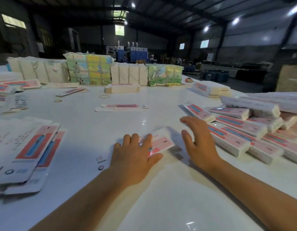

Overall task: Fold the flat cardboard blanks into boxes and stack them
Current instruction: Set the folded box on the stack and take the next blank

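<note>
1. Pink-and-white printed cardboard box (158,141) lies on the glossy white table (111,124); it looks light, thin-walled, easily crushed, best held by its long edges.
2. Left hand (134,157) rests flat on its near end, fingers straight.
3. Right hand (197,139) hovers spread just beside it, holding nothing.

Both bare forearms reach forward and slightly inward from the lower edge of the view; the left hand (133,156) lies palm down, fingers spread and nearly straight, thumb angled out to the right. The right hand (198,143) is held palm down too, fingers extended and a little apart, thumb splayed toward the left hand; the two hands sit near each other without touching.
</note>
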